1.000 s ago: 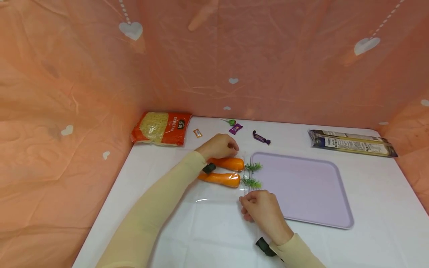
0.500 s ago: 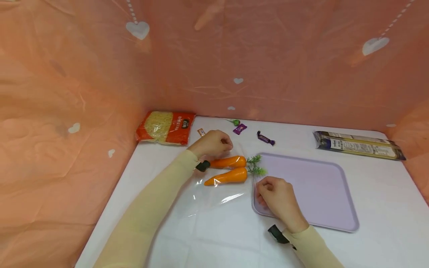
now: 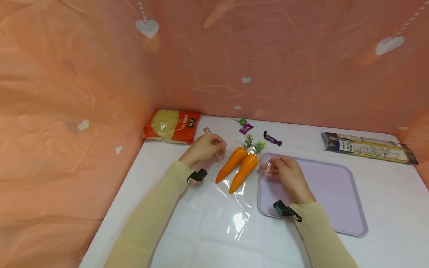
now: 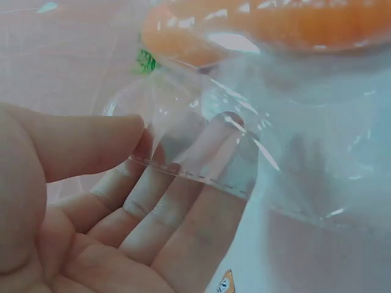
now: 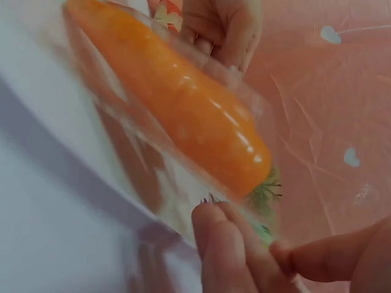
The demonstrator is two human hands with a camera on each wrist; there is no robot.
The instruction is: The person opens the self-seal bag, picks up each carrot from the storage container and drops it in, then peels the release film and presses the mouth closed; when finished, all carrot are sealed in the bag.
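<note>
Two orange carrots with green tops, the left carrot (image 3: 231, 165) and the right carrot (image 3: 244, 173), lie side by side inside a clear plastic bag (image 4: 317, 146). My left hand (image 3: 205, 149) pinches the bag's edge on the left; in the left wrist view the thumb and fingers show with the film between them. On the opposite side, my right hand (image 3: 289, 178) pinches the bag's other edge above the tray's left part. Both carrots slant, with tips toward me and green tops away. Glare and transparency hide much of the bag's outline.
A lilac tray (image 3: 335, 208) lies under and right of my right hand. Behind stand a red pasta packet (image 3: 172, 126), an orange wrapper (image 3: 207, 130), a green lollipop (image 3: 242, 122), a purple sweet (image 3: 246, 128), a dark wrapped candy (image 3: 272, 139) and a long noodle packet (image 3: 368, 147).
The carrots have turned from lying sideways to slanting, their tops now pointing away. My right hand has moved up and over the tray's left side; my left hand has shifted slightly left.
</note>
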